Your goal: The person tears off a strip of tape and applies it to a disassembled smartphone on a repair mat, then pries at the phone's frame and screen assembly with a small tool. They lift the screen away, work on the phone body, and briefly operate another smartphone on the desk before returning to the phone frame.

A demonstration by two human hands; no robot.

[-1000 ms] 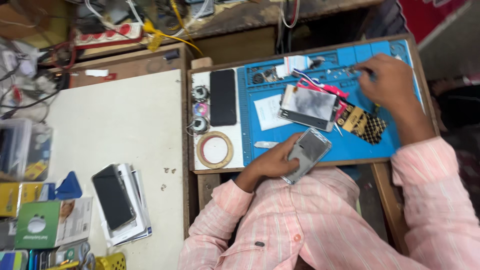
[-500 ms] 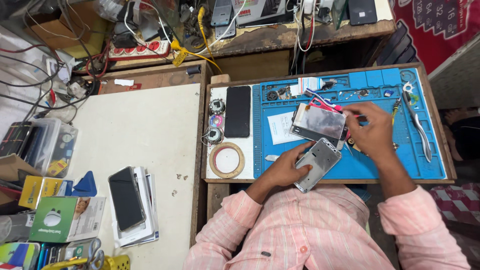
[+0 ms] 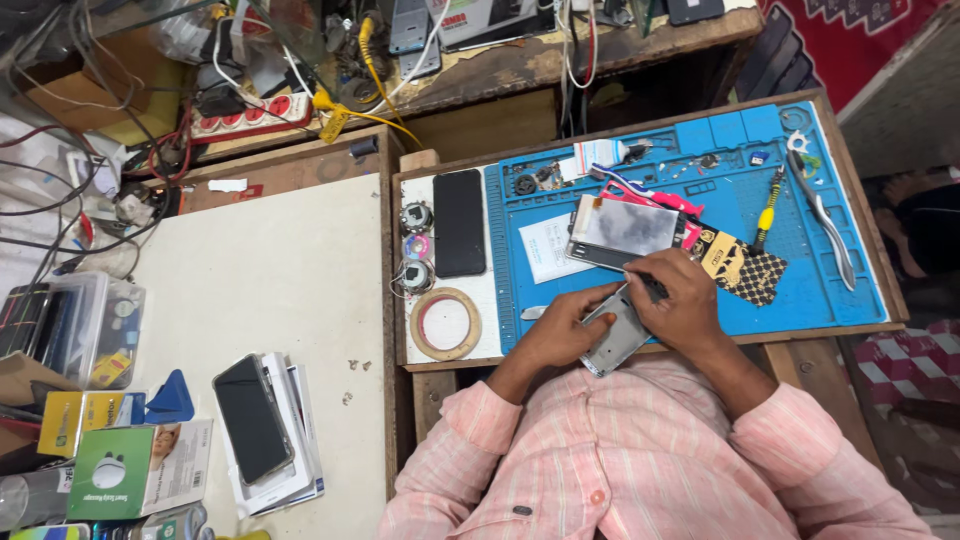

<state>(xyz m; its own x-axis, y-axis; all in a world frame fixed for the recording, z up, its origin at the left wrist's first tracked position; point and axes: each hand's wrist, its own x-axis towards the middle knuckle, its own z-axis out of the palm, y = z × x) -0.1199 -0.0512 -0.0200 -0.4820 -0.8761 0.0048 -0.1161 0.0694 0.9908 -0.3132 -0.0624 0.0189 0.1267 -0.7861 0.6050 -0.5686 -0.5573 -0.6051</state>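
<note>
— Phone frame (image 3: 617,338): where?
— At the blue mat's (image 3: 830,290) near edge, gripped by the left hand (image 3: 568,325); the right hand (image 3: 682,300) pinches a thin tool on it.
— Around?
— Flat grey screen panel (image 3: 625,228) just beyond; glossy black phone (image 3: 459,222), tape ring (image 3: 445,323) left.

View: single, head-worn camera. Position: above the seated person, looking almost straight down. Facing: the pink striped shirt fills the bottom edge; the desk (image 3: 300,270) and blue work mat (image 3: 720,200) occupy the middle; a cluttered back shelf (image 3: 520,60) runs along the top. Range: moderately near, whole desk width in frame. Shared coverage: not applicable, one view only.
</note>
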